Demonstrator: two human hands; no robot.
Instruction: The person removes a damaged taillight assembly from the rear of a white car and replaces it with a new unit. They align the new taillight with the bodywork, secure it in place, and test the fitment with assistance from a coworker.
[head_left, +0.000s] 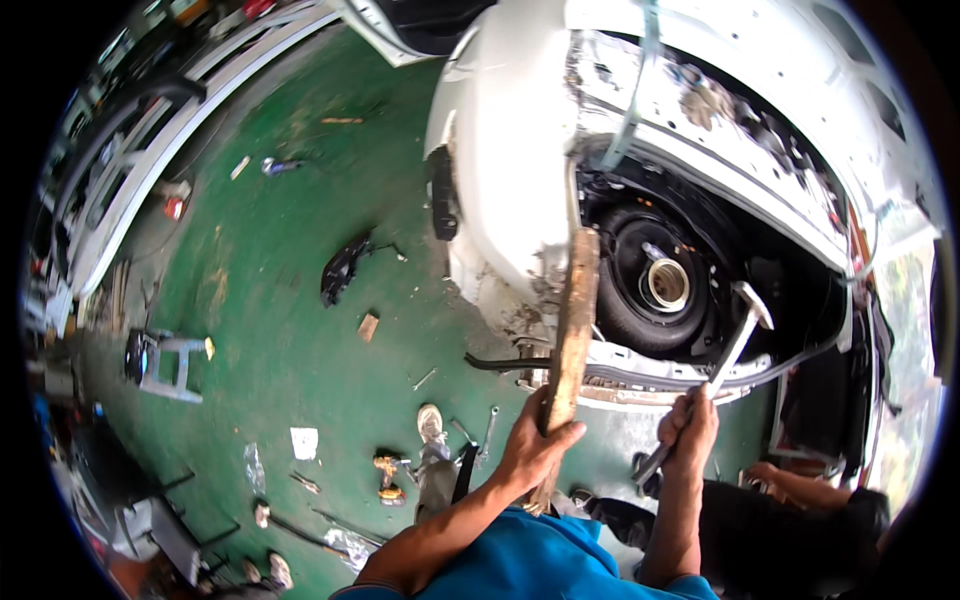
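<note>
My left hand point(540, 447) is closed round the lower part of a long, worn wooden plank point(574, 330). The plank stands out in front of me, its far end against or just above the rear corner of a white car body point(505, 170). In my right hand point(690, 430) is a hammer point(738, 345), gripped by its handle with the head up over the open boot's edge. Inside the boot lies a spare wheel point(622, 322) with a pale ring-shaped thing point(668, 285) on it. A black rubber seal point(690, 382) hangs loose along the boot's rear edge.
A person in dark clothes point(770, 530) is close on my right. On the green floor lie a cordless drill point(388, 480), a spanner point(425, 379), a wood block point(369, 327) and a black car part point(345, 268). A grey step stool point(180, 368) stands farther left.
</note>
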